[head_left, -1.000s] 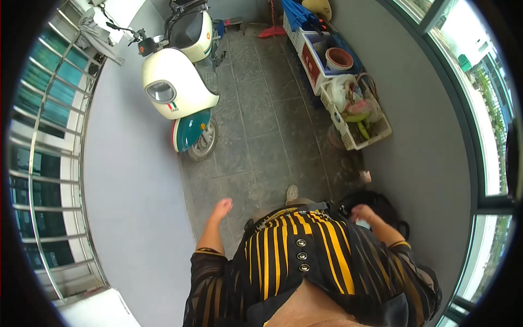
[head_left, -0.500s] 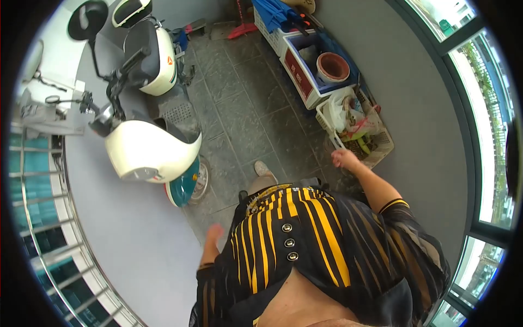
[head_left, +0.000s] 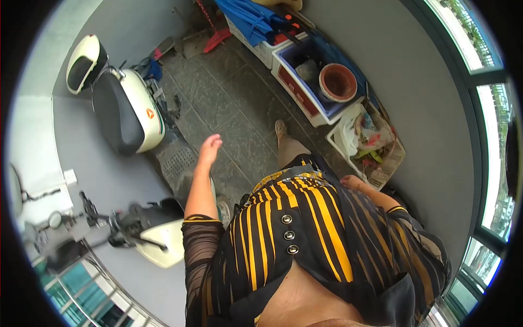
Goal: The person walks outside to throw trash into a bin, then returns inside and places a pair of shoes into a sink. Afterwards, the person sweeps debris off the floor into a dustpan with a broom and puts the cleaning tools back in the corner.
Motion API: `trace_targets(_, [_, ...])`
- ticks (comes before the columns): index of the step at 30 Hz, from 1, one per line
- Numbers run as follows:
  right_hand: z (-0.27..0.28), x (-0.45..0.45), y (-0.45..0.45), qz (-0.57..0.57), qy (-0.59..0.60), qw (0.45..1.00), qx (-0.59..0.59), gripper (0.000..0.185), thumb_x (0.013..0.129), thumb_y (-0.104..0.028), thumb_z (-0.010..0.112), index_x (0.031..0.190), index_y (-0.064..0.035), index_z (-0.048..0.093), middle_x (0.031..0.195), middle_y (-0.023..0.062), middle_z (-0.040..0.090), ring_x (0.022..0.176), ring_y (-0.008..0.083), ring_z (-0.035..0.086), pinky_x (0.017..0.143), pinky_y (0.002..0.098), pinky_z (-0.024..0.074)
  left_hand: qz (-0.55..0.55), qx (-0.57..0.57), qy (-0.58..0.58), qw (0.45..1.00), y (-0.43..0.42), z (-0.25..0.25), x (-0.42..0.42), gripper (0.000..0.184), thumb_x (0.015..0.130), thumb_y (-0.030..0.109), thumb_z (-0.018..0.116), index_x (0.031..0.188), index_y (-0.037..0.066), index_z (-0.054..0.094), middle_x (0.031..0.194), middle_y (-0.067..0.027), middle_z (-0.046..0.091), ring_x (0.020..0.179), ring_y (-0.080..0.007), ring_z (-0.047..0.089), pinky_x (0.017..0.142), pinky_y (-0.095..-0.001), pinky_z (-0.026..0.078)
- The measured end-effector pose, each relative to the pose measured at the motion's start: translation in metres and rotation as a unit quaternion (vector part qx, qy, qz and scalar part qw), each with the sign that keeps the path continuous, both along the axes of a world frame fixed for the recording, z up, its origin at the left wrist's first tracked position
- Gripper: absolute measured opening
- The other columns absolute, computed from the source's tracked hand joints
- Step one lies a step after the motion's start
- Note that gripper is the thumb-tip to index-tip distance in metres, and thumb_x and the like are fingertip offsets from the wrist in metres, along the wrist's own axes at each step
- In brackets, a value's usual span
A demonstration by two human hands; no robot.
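My left hand (head_left: 210,148) is held forward over the tiled floor, between the scooter (head_left: 117,111) and my body. Its fingers are loosely bent and apart, with nothing in them. Low at my right side, my right hand (head_left: 353,182) is loosely curled beside my striped shirt, and I see nothing in it. Nearest to that hand stands a cream plastic basket (head_left: 340,143) with plastic bags and some green and yellow items inside. I cannot see that the hand touches the basket.
Along the right wall, a white and red crate (head_left: 299,90) holds a terracotta-coloured pot (head_left: 338,83). Behind it, blue folded fabric (head_left: 253,22) lies on another white crate. A red dustpan (head_left: 218,39) is on the grey tile floor (head_left: 218,98). The scooter lines the left side.
I have stepped forward, and the scooter's front has slid down and left in view. My left hand has swung forward. My right hand has drawn back from beside the basket to my side.
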State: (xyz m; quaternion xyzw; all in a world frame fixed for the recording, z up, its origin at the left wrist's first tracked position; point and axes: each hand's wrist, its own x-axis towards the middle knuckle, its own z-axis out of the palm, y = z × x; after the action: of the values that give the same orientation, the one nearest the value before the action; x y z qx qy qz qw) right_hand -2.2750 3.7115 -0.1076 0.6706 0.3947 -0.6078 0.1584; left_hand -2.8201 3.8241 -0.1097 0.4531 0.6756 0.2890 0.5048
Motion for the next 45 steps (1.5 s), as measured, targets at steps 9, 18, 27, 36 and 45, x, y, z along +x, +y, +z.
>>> trace_targets(9, [-0.013, -0.047, 0.312, -0.068, 0.093, 0.974, 0.198, 0.02, 0.079, -0.019, 0.049, 0.086, -0.0023, 0.057, 0.061, 0.0049, 0.056, 0.053, 0.0123, 0.053, 0.052, 0.0248, 0.0432, 0.104, -0.226, -0.028, 0.968, 0.006, -0.043, -0.06, 0.03, 0.081, 0.009, 0.042, 0.11, 0.002, 0.046, 0.088, -0.0063, 0.058, 0.071, -0.0107, 0.052, 0.066, -0.0215, 0.042])
trace_targets(18, [-0.013, -0.16, 0.432, -0.132, 0.1, 0.977, 0.138, 0.019, 0.079, -0.018, 0.05, 0.085, -0.0009, 0.056, 0.064, 0.005, 0.055, 0.054, 0.0127, 0.052, 0.053, 0.0245, 0.0437, 0.15, -0.34, -0.157, 0.915, 0.065, -0.052, -0.141, 0.029, 0.079, 0.008, 0.043, 0.107, 0.0, 0.048, 0.083, -0.0065, 0.057, 0.071, -0.0128, 0.052, 0.067, -0.0242, 0.042])
trace_targets(27, [-0.009, -0.34, 0.526, -0.034, 0.127, 0.991, 0.017, 0.016, 0.081, -0.021, 0.048, 0.084, -0.0067, 0.055, 0.065, 0.0017, 0.054, 0.053, 0.0093, 0.052, 0.046, 0.0204, 0.0399, 0.089, -0.154, -0.031, 0.984, 0.292, -0.038, -0.314, 0.028, 0.081, 0.007, 0.042, 0.107, 0.0, 0.048, 0.085, -0.0075, 0.058, 0.071, -0.0116, 0.053, 0.067, -0.0237, 0.042])
trace_targets(36, [0.044, -0.509, 0.788, -0.17, 0.32, 0.932, 0.012, 0.025, 0.079, -0.023, 0.048, 0.098, -0.0074, 0.049, 0.075, 0.0054, 0.058, 0.064, 0.0148, 0.057, 0.057, 0.0258, 0.0444, 0.135, -0.076, -0.03, 0.987, 0.45, -0.034, -0.355, 0.028, 0.082, 0.011, 0.043, 0.107, 0.001, 0.048, 0.084, -0.0064, 0.059, 0.073, -0.0118, 0.054, 0.07, -0.0234, 0.042])
trace_targets(45, [0.047, -0.683, 1.126, -0.187, 0.403, 0.894, 0.06, 0.022, 0.083, -0.028, 0.041, 0.088, -0.0079, 0.048, 0.072, 0.0059, 0.059, 0.057, 0.013, 0.056, 0.052, 0.0238, 0.0445, 0.166, -0.226, -0.083, 0.956, 0.448, -0.057, -0.338, 0.029, 0.08, 0.01, 0.044, 0.107, -0.002, 0.047, 0.088, -0.009, 0.058, 0.078, -0.0145, 0.054, 0.072, -0.0247, 0.042])
